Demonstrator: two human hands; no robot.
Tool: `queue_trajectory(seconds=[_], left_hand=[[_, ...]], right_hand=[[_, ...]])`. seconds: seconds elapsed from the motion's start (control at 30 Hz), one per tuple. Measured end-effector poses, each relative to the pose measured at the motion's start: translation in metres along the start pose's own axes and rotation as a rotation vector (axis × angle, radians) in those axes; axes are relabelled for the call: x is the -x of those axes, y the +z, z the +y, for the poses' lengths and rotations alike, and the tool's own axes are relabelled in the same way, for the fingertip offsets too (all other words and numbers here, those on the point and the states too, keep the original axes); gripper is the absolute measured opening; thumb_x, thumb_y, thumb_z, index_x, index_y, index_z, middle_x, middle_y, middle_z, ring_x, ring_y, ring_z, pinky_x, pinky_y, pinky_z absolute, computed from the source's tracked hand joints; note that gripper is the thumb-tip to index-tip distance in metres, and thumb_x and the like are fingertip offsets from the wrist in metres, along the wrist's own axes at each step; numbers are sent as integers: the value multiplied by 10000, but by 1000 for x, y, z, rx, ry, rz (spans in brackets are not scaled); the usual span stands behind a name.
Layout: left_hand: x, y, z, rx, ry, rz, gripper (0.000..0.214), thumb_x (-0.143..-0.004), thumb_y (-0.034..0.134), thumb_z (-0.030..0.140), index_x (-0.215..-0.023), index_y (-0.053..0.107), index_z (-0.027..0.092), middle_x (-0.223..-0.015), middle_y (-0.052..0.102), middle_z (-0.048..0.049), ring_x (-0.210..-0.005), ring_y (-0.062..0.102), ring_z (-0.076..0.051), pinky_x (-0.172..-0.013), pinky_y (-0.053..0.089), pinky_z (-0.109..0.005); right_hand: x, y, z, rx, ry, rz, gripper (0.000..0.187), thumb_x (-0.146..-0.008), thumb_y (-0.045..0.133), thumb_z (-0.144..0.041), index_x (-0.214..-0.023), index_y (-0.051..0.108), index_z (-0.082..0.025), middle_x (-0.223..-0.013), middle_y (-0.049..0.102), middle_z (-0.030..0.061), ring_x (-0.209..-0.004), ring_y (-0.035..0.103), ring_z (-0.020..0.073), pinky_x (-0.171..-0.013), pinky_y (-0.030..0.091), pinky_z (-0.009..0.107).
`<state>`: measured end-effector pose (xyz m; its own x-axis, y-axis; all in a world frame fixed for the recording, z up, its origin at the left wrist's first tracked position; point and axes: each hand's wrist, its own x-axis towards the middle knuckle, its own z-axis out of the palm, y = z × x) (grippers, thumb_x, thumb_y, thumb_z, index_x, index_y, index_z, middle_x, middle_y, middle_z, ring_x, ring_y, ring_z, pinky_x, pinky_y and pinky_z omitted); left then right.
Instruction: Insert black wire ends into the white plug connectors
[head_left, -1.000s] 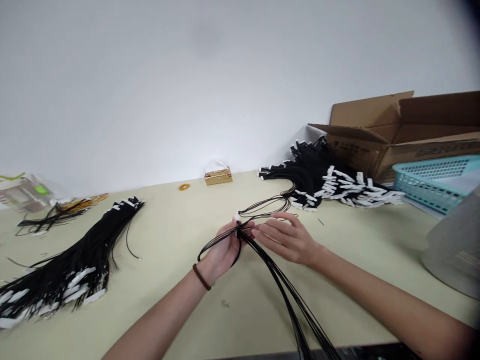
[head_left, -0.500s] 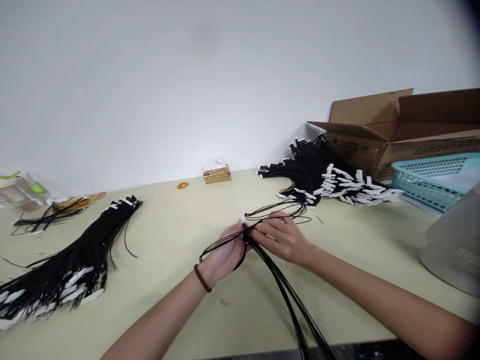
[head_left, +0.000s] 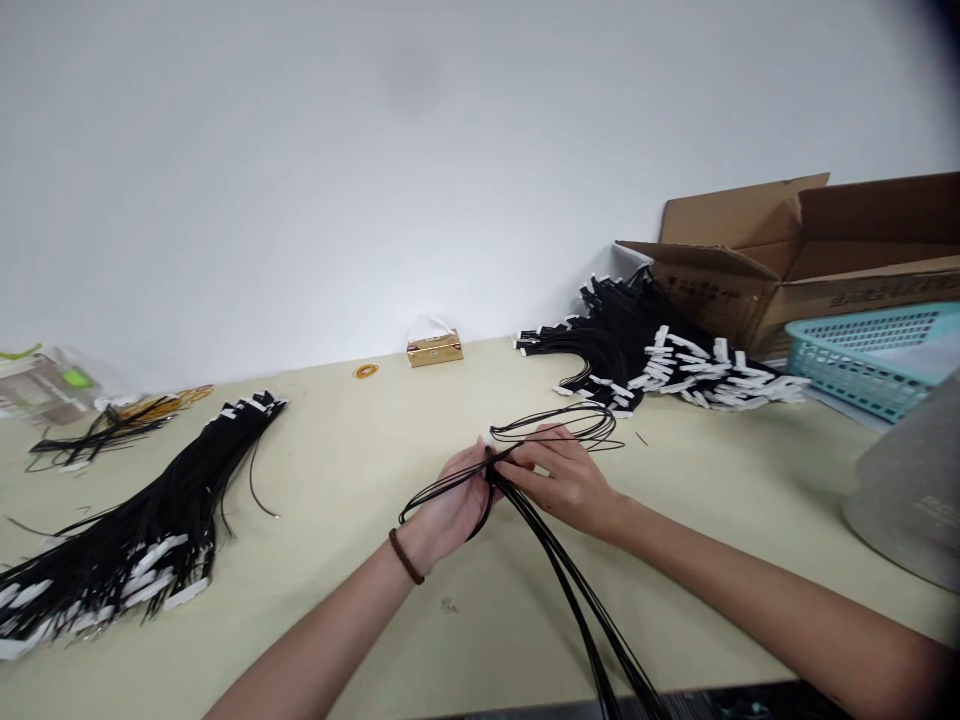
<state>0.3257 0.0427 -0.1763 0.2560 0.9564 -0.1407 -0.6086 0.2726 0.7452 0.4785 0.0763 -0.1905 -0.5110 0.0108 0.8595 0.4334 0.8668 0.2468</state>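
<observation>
My left hand (head_left: 450,500), with a brown band at the wrist, is closed around a bundle of thin black wires (head_left: 570,590) near the table's middle. The wires run from my fist down to the near table edge and loop out beyond my fingers (head_left: 562,425). A small white connector (head_left: 488,438) shows at the top of my fist. My right hand (head_left: 564,478) meets the left one, its fingers pinched on the same wires just beside the fist.
A long pile of black wires with white tags (head_left: 142,520) lies at the left. Another heap (head_left: 645,355) sits at the back right before an open cardboard box (head_left: 795,260). A teal basket (head_left: 870,360), grey cone (head_left: 907,500), small gold box (head_left: 434,349) and rubber band (head_left: 366,371) stand around.
My right hand's fingers have gone from stretched out over the wire loop to drawn in and pinched on the wires by my left fist. The loop has shifted slightly right.
</observation>
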Motion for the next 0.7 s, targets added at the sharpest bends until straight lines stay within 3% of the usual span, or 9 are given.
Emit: queue_trajectory(seconds=[0.23, 0.4, 0.7], left_hand=[[-3, -3, 2, -7, 52, 19, 167, -724, 634, 290, -740, 617, 125, -696, 622, -3, -626, 529, -78, -649, 403, -228], [-4, -2, 5, 41, 109, 88, 96, -715, 639, 213, -705, 609, 122, -682, 633, -1, -616, 534, -78, -657, 407, -221], [-4, -8, 6, -45, 43, 50, 151, -721, 632, 296, -721, 592, 150, -696, 624, 2, -621, 520, -95, -631, 366, -241]], right_hand=[[2, 5, 0, -187, 114, -3, 195, -834, 500, -59, -947, 593, -189, -799, 612, 33, -740, 547, 110, -687, 419, 258], [0, 4, 1, -306, 179, 10, 232, -844, 475, -48, -984, 583, -197, -902, 637, 47, -836, 580, 125, -742, 451, 284], [0, 1, 3, -367, 171, -55, 203, -822, 510, -64, -956, 598, -191, -950, 637, 51, -881, 560, 146, -768, 464, 303]])
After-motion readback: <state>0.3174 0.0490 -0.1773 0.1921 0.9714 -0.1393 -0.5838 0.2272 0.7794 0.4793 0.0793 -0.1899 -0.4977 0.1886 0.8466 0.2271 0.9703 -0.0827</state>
